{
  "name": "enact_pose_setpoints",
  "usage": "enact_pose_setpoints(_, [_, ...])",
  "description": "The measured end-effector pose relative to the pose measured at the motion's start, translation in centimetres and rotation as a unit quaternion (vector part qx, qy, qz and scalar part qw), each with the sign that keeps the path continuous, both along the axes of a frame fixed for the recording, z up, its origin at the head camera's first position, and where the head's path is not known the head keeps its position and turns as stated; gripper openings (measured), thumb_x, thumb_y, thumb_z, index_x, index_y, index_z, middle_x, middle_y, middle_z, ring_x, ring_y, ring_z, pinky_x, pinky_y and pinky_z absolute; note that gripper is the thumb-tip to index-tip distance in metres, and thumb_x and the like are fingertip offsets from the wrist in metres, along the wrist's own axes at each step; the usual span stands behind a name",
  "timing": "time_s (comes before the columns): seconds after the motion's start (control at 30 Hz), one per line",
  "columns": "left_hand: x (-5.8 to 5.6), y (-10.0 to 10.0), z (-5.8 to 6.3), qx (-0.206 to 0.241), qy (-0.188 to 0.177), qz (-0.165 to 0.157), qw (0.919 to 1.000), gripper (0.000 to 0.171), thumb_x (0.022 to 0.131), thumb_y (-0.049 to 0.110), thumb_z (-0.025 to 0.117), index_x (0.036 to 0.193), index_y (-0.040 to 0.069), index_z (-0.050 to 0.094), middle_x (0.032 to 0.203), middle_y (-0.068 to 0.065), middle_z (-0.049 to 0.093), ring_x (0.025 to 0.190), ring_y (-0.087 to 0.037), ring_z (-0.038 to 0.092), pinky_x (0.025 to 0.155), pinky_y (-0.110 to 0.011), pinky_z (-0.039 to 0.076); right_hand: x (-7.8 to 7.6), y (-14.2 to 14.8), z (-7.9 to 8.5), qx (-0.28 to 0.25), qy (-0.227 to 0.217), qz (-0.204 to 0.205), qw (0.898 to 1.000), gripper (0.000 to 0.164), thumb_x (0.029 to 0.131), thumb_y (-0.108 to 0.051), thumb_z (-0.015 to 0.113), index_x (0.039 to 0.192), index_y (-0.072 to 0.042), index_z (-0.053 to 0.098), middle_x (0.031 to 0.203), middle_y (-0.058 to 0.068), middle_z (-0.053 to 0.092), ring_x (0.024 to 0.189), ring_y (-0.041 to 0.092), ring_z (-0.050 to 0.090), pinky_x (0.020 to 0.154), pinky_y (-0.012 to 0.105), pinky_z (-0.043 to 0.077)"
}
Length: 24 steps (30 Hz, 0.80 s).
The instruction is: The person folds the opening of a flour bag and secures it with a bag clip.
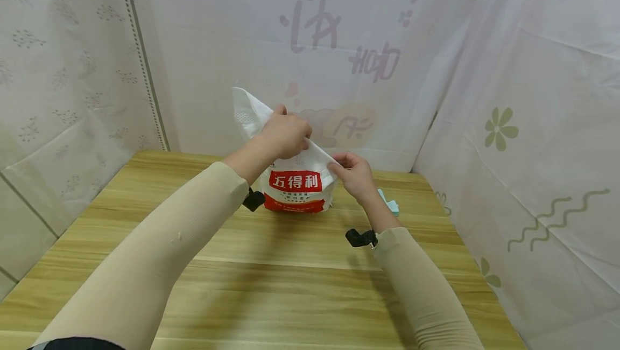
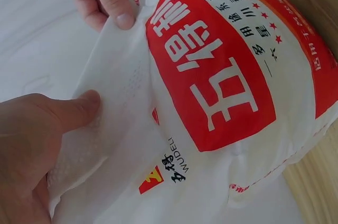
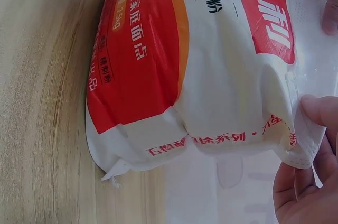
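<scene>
A white flour bag with red panels and white lettering stands toward the back of the wooden table. Its upper part is drawn up into a slanting flap, higher on the left. My left hand grips the top edge of the bag, its thumb lying on the white cloth in the left wrist view. Lower down, at the right end of that edge, my right hand pinches the corner between thumb and fingers. In the right wrist view the bag's printed side faces the camera, and the right thumb presses the folded corner.
A small light-teal object lies on the table behind my right wrist, partly hidden by it. Printed white curtains hang at the back and on both sides of the wooden table.
</scene>
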<state>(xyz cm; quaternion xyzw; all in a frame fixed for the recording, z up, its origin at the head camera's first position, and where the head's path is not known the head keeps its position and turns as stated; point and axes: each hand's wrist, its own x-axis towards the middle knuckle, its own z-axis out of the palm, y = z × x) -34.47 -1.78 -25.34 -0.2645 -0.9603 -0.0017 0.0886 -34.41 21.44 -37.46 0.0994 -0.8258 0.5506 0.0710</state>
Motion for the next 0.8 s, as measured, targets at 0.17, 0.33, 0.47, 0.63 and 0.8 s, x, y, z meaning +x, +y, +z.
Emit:
enact_pose_setpoints(0.17, [0.0, -0.9, 0.6, 0.006, 0.004, 0.01, 0.9999, 0.02, 0.106, 0.035, 0.071, 0.116, 0.02, 0.079, 0.116, -0.002, 0.081, 0.114, -0.027, 0.07, 0.126, -0.058, 0.027, 0.0, 0.0, 0.0, 0.002, 0.007, -0.001, 1.0, 0.025, 0.104, -0.018, 0.076, 0.123, -0.001, 0.075, 0.113, 0.014, 0.074, 0.1, 0.019, 0.067, 0.08, 0.023, 0.057])
enact_pose_setpoints(0.33, [-0.2, -2.3, 1.5, 0.022, 0.004, 0.026, 0.9994, 0.021, 0.105, 0.037, 0.07, 0.111, 0.019, 0.079, 0.111, -0.002, 0.081, 0.111, -0.028, 0.069, 0.124, -0.058, 0.024, -0.1, 0.0, 0.1, 0.002, 0.005, -0.005, 1.0, 0.024, 0.104, -0.018, 0.077, 0.121, -0.002, 0.076, 0.109, 0.01, 0.074, 0.098, 0.019, 0.066, 0.089, 0.038, 0.061])
enact_pose_setpoints(0.47, [-0.3, -3.1, 2.0, 0.031, -0.001, 0.028, 0.9991, 0.021, 0.106, 0.037, 0.07, 0.111, 0.019, 0.079, 0.113, -0.001, 0.081, 0.109, -0.027, 0.069, 0.12, -0.056, 0.025, -0.1, 0.0, 0.1, 0.003, 0.005, -0.004, 1.0, 0.024, 0.104, -0.017, 0.076, 0.122, -0.001, 0.075, 0.11, 0.011, 0.074, 0.098, 0.019, 0.066, 0.098, 0.055, 0.06])
enact_pose_setpoints(0.63, [-0.1, -3.2, 2.0, 0.038, -0.002, 0.024, 0.999, 0.022, 0.107, 0.035, 0.071, 0.118, 0.02, 0.082, 0.119, -0.001, 0.082, 0.11, -0.026, 0.07, 0.112, -0.051, 0.029, 0.0, 0.0, 0.1, 0.01, 0.003, -0.006, 1.0, 0.024, 0.105, -0.018, 0.076, 0.122, -0.001, 0.075, 0.111, 0.013, 0.074, 0.099, 0.019, 0.066, 0.095, 0.049, 0.061])
enact_pose_setpoints(0.8, [-0.1, -3.0, 1.8, 0.029, 0.012, 0.026, 0.9992, 0.023, 0.107, 0.034, 0.072, 0.123, 0.021, 0.083, 0.124, 0.0, 0.082, 0.11, -0.024, 0.071, 0.106, -0.047, 0.033, 0.1, 0.2, 0.0, 0.009, 0.0, -0.001, 1.0, 0.027, 0.105, -0.022, 0.076, 0.124, -0.002, 0.075, 0.114, 0.015, 0.073, 0.101, 0.022, 0.066, 0.088, 0.035, 0.06])
